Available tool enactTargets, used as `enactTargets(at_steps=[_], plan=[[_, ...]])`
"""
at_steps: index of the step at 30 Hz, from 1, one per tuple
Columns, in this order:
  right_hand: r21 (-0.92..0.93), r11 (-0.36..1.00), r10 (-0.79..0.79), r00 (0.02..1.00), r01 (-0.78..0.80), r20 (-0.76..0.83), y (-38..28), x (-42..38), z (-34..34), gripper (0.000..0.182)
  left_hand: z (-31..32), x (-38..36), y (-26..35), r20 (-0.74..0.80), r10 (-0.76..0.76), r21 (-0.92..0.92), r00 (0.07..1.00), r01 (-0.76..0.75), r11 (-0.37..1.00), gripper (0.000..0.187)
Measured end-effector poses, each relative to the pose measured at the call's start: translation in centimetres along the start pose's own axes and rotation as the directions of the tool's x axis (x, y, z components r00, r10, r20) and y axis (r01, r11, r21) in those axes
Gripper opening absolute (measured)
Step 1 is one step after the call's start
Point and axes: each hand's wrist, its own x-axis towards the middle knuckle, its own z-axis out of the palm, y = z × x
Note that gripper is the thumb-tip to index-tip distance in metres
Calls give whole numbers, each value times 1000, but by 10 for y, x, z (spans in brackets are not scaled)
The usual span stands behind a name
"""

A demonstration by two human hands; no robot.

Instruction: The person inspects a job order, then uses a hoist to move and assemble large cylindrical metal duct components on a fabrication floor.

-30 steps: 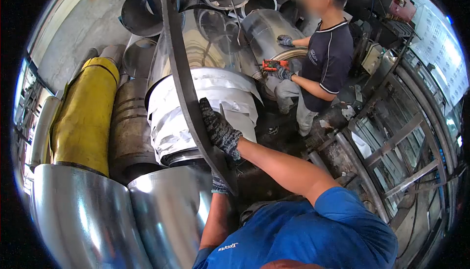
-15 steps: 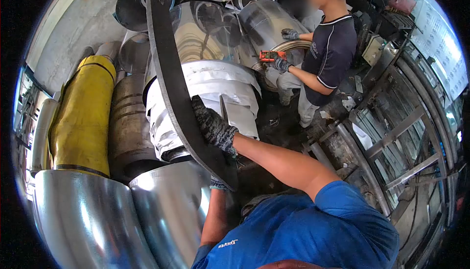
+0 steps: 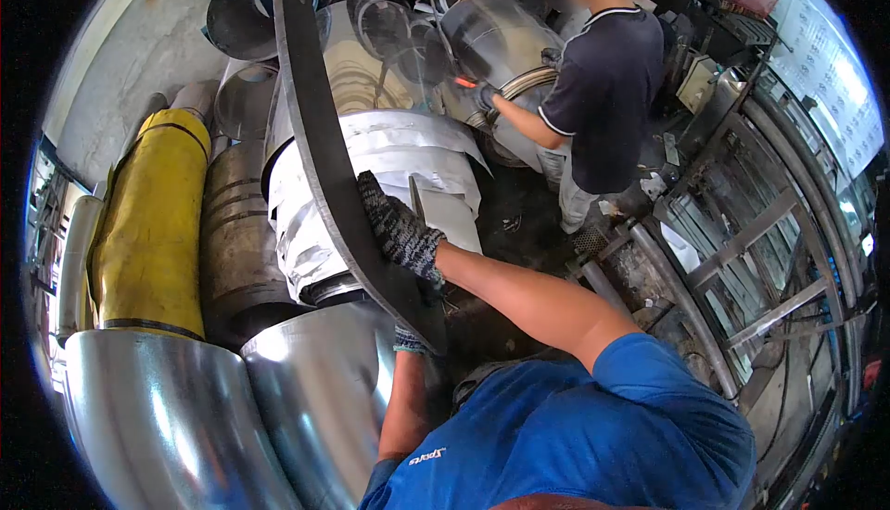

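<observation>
A long, dark, curved metal strip (image 3: 320, 130) runs from the top of the head view down to my hands. My right hand (image 3: 403, 236), in a grey-and-black knit glove, is closed on the strip's edge near its lower end. A pointed grey metal piece (image 3: 415, 198) sticks up beside that glove. Below it, my left hand (image 3: 408, 339), gloved too, is at the strip's lower tip; its fingers are mostly hidden behind the metal. Behind the strip lies a large roll wrapped in crumpled silvery sheet (image 3: 408, 144).
Shiny curved sheet rolls (image 3: 158, 408) stand at lower left, below a yellow-wrapped roll (image 3: 153, 227). A co-worker (image 3: 607, 83) in a dark shirt stands at a metal drum (image 3: 496, 37), an orange tool (image 3: 466, 82) at one gloved hand. Metal framework (image 3: 742, 250) occupies the right side.
The co-worker has turned and shifted a little left and up, and the orange tool has moved left, now mostly hidden. My hands and the strip keep nearly the same pose; the view has shifted slightly.
</observation>
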Motion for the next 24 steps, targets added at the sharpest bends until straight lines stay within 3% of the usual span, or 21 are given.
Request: enactTargets(at_steps=[2, 9, 11, 12, 13, 14, 18, 20, 21, 23, 24], plan=[[-121, 992, -23, 1000, 21, -16, 4, 1, 2, 67, -4, 5, 23, -254, 150, -51, 956, -168, 985, 17], [-157, 979, -147, 983, 129, -109, 18, 1, 1, 65, 21, -10, -39, -119, 52, -226, 992, -78, 971, 16], [103, 984, 144, 989, -147, 37, -3, -1, -13, 64, 16, -5, -35, -29, 96, 55, 995, -95, 994, 15], [101, 984, 142, 989, -144, 33, -3, 0, -12, 64, 16, -5, -38, -30, 100, 54, 995, -98, 994, 15], [49, 994, 100, 995, -99, -5, -1, 1, -11, 63, 21, -8, -48, -21, -19, -212, 1000, 14, 977, 17], [-3, 998, 56, 998, -56, -39, 2, 2, -8, 62, 26, -10, -57, 19, -132, -461, 991, 126, 878, 19], [-158, 983, -113, 987, 95, -112, 5, 2, -7, 62, 42, -9, -86, 40, -46, -301, 998, 56, 952, 26], [38, 997, 73, 997, -72, -28, -12, -2, -17, 62, 43, -8, -90, 66, 10, -187, 998, 3, 982, 31], [39, 997, 72, 997, -71, -25, -10, -1, -17, 62, 45, -10, -91, 64, 7, -185, 998, 5, 983, 31], [-121, 992, -30, 997, 21, -73, -2, 1, -13, 62, 48, -18, -85, -112, 88, -139, 990, -104, 985, 37], [-118, 993, -30, 997, 22, -65, 3, 1, -11, 62, 46, -18, -85, -116, 81, -136, 990, -97, 986, 37]])
